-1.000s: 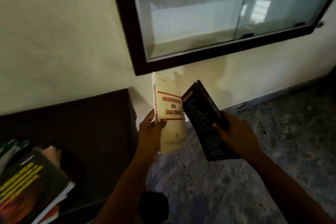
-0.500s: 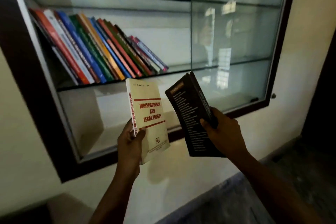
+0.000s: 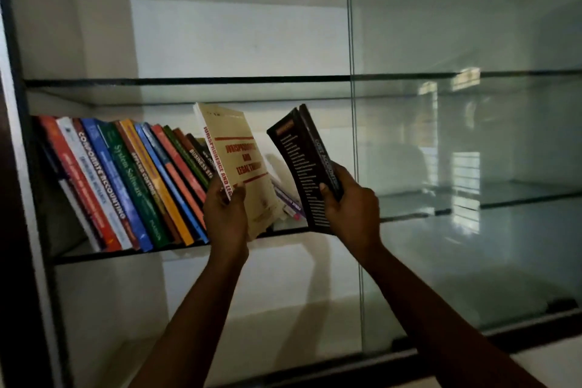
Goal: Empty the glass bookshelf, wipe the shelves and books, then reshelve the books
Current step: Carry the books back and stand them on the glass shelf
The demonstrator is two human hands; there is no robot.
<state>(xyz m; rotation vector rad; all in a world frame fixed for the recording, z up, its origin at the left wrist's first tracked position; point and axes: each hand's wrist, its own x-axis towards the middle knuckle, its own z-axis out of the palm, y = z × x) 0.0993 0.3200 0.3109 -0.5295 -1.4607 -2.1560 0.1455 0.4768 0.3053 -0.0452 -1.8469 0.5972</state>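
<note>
My left hand (image 3: 225, 214) grips the lower end of a cream book with red lettering (image 3: 239, 161), held up in front of the middle glass shelf (image 3: 409, 214). My right hand (image 3: 349, 201) grips a black paperback (image 3: 304, 164) by its lower spine, tilted left, just right of the cream one. Several coloured books (image 3: 126, 179) lean to the left in a row on that same shelf, behind and left of the cream book. A few thin books (image 3: 288, 201) lie low on the shelf between my hands, partly hidden.
The cabinet has a dark frame (image 3: 19, 230) on the left. A sliding glass pane (image 3: 472, 167) covers the right half, its edge (image 3: 354, 135) just right of the black book. The upper shelf (image 3: 189, 82) and the bottom compartment (image 3: 283, 309) hold no books.
Both hands have risen with their books from below the cabinet to the middle shelf, and my view has lifted from the floor and sofa to the shelves.
</note>
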